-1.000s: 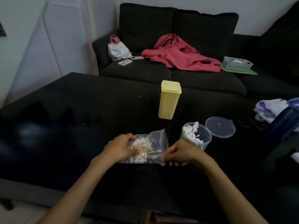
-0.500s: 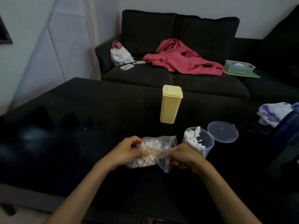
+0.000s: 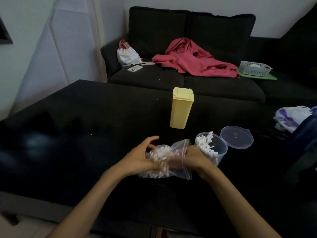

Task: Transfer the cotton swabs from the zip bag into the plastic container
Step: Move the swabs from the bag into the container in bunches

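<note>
A clear zip bag (image 3: 186, 169) full of white cotton swabs (image 3: 158, 153) is held just above the black table (image 3: 68, 134). My left hand (image 3: 139, 158) grips the bag's closed end from the left. My right hand (image 3: 192, 156) reaches into the bag's open mouth, its fingers inside the plastic among the swabs; whether they pinch any is hidden. Right behind that hand stands the round clear plastic container (image 3: 217, 148), partly filled with upright swabs. Its clear lid (image 3: 237, 137) lies flat beside it on the right.
A tall yellow lidded box (image 3: 181, 108) stands behind the bag. A white and purple plastic bag (image 3: 291, 117) and a dark blue object (image 3: 307, 134) sit at the table's right edge. A dark sofa (image 3: 188, 79) with red cloth and a basket lies beyond.
The bag has been lifted and tipped, its mouth turned toward my right hand. My right hand went from holding the bag's edge to reaching inside it. My left hand shifted its grip.
</note>
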`<state>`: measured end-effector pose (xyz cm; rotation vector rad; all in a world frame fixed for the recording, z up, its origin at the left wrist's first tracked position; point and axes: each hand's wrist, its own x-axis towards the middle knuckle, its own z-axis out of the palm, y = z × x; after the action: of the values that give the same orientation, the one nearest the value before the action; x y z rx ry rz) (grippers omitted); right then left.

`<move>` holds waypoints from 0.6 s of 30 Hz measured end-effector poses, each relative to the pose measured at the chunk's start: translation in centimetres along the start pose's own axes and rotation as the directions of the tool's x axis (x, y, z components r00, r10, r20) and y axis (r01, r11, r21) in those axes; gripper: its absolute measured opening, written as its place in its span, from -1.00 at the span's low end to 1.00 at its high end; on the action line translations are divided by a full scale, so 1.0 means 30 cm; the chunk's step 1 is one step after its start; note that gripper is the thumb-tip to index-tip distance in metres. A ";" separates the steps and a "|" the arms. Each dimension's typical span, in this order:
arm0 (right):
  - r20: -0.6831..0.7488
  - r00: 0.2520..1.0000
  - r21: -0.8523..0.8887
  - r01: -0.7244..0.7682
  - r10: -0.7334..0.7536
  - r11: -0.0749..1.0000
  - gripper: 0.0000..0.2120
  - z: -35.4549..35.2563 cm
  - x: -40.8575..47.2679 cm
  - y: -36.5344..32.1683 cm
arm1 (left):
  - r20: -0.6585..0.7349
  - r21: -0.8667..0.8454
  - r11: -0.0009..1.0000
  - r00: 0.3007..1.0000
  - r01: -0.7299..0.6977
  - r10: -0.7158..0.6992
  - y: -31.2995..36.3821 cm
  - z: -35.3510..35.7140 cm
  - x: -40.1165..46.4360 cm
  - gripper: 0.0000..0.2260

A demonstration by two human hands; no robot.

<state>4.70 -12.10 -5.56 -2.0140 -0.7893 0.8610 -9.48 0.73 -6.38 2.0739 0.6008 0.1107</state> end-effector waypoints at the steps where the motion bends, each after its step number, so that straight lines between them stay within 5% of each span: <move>1: 0.014 1.000 -0.001 0.014 -0.014 1.000 -0.88 -0.002 -0.004 -0.006 | -0.005 0.033 0.999 1.000 0.003 -0.003 0.000 0.005 0.004 -0.20; 7: -0.052 0.996 -0.129 0.061 -0.068 0.990 -0.85 -0.011 -0.011 -0.011 | -0.119 0.122 0.992 0.993 0.007 0.007 -0.002 0.019 0.020 -0.55; 18: -0.056 0.989 -0.221 0.121 -0.137 0.968 -0.96 -0.028 -0.014 -0.010 | -0.074 0.036 0.999 0.997 0.006 -0.004 -0.020 0.011 0.034 -0.60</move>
<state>5.03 -12.62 -4.80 -2.1424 -0.9990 0.6485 -8.71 1.20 -7.23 2.1107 0.6570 0.1751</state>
